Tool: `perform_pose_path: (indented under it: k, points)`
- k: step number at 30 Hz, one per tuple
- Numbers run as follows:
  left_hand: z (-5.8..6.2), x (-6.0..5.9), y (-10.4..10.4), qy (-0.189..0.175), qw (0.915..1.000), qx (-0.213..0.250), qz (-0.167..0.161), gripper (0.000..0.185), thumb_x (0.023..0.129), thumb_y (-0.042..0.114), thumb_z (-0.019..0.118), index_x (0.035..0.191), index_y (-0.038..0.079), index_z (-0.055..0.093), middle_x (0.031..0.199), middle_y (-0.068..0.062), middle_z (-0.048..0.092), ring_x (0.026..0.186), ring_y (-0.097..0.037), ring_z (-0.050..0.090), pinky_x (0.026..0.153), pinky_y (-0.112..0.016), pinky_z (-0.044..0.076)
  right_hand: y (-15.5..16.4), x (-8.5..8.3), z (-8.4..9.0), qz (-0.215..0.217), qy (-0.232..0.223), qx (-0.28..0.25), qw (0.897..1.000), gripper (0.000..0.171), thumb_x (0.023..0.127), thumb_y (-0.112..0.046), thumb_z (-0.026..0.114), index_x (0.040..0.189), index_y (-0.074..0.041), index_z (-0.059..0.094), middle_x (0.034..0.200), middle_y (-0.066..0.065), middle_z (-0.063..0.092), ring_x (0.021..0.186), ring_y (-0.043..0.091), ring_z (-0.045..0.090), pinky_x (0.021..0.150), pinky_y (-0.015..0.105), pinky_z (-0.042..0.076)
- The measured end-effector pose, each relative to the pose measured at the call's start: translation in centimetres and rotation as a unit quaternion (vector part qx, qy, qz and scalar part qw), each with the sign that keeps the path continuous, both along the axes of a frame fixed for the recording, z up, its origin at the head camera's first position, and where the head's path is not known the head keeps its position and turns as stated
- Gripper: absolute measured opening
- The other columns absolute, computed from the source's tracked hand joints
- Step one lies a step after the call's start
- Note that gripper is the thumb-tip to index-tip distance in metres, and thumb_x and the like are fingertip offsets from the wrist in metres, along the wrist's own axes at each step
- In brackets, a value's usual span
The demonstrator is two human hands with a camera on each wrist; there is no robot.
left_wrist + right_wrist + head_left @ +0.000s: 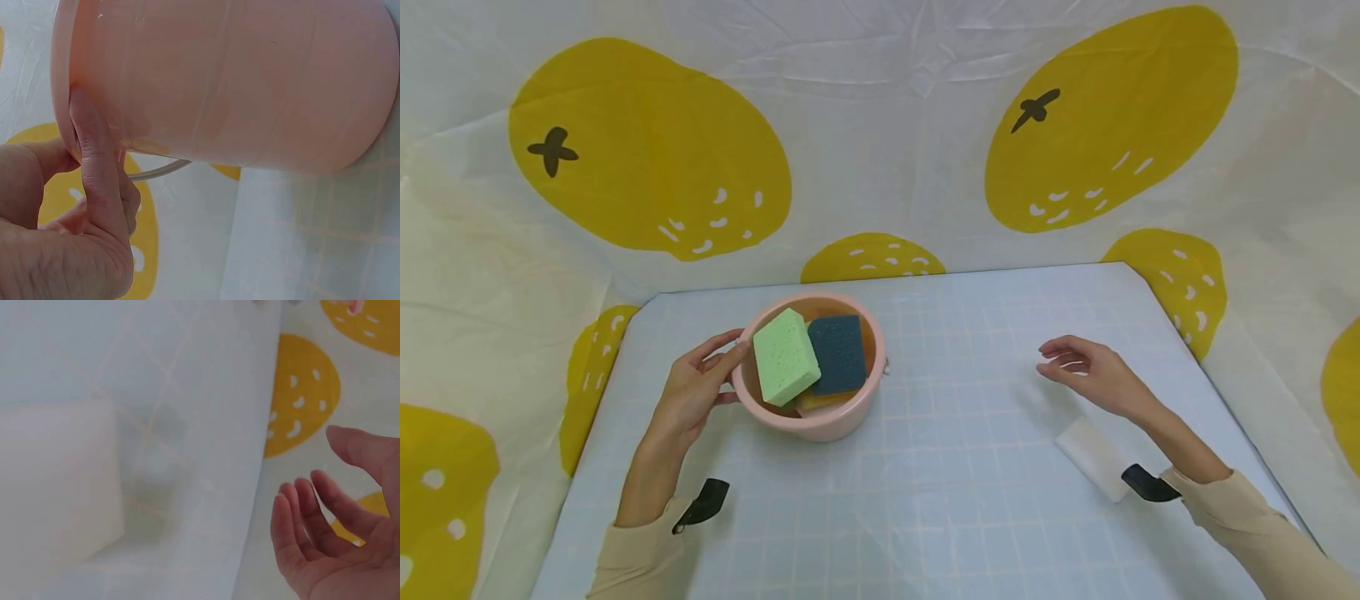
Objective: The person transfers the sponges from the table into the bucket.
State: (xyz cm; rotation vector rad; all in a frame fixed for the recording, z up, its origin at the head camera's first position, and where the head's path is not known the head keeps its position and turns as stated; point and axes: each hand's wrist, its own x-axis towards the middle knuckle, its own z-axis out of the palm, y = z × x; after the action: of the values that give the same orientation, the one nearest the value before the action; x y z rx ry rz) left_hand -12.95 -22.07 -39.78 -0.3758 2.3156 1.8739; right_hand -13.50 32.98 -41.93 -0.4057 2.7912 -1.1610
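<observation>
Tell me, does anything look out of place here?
Mildly: one white sponge lies alone on the table under the right forearm, while the green and dark blue sponges sit tilted in the pink bowl.

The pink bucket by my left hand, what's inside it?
The pink bucket holds a light green sponge leaning over a dark blue sponge. An orange edge peeks out beneath them. The bucket's bottom is covered.

We find open gridded mat (pixel 955 467) between the round pink plastic bucket (pixel 827 421) and the white rectangular sponge block (pixel 1092 457).
</observation>
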Motion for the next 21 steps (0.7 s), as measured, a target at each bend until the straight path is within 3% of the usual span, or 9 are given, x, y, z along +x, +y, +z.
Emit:
perform_pose_path:
  k: [13, 21]
  points:
    - [0.0, 0.2, -0.1, 0.017, 0.9998, 0.011, -0.003, 0.07, 0.096, 0.046, 0.07, 0.152, 0.01, 0.048, 0.1, 0.011, 0.071, 0.082, -0.006, 0.067, 0.067, -0.028, 0.062, 2.8, 2.8, -2.6, -0.025, -0.048, 0.05, 0.997, 0.043, 0.097, -0.028, 0.074, 0.128, 0.0, 0.063, 0.12, 0.017, 0.068, 0.105, 0.032, 0.065, 0.082, 0.014, 0.052]
    - [-0.1, 0.0, -0.1, 0.016, 0.9997, 0.017, -0.002, 0.069, 0.096, 0.045, 0.071, 0.152, 0.01, 0.049, 0.099, 0.01, 0.071, 0.081, -0.006, 0.067, 0.066, -0.029, 0.062, 3.7, 4.3, -3.9, -0.021, -0.064, 0.067, 0.995, 0.048, 0.093, -0.027, 0.078, 0.127, 0.004, 0.062, 0.117, 0.016, 0.068, 0.102, 0.03, 0.064, 0.08, 0.022, 0.055]
